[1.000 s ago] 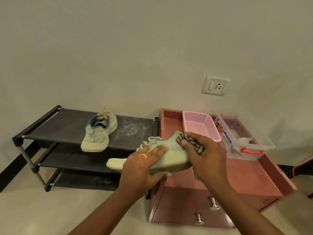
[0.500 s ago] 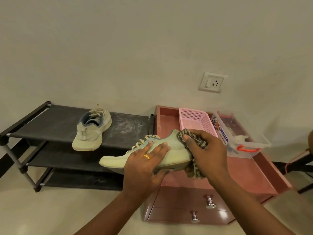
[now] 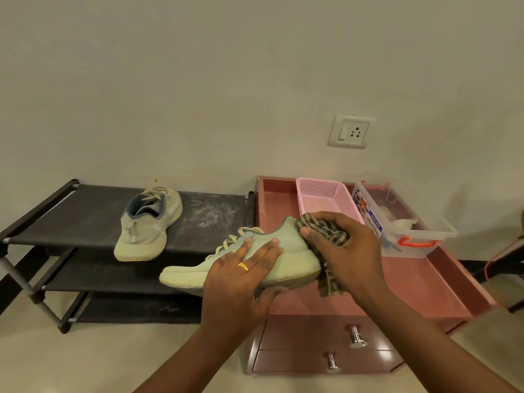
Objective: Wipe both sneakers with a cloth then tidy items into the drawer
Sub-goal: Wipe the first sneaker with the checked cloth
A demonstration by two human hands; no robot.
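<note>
Free room and obstacles. The cabinet top [image 3: 419,285] lies bare along its front and left parts; the pink basket [image 3: 326,198] and clear storage box [image 3: 411,222] fill its rear right. The held sneaker [image 3: 295,259] and both hands hang over its left edge. The rack's top shelf [image 3: 209,219] is open right of the second sneaker [image 3: 147,225].

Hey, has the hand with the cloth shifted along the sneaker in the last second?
Barely. The right hand holds the cloth pressed at the held sneaker's heel, just below the pink basket; any shift is mostly camera motion.
</note>
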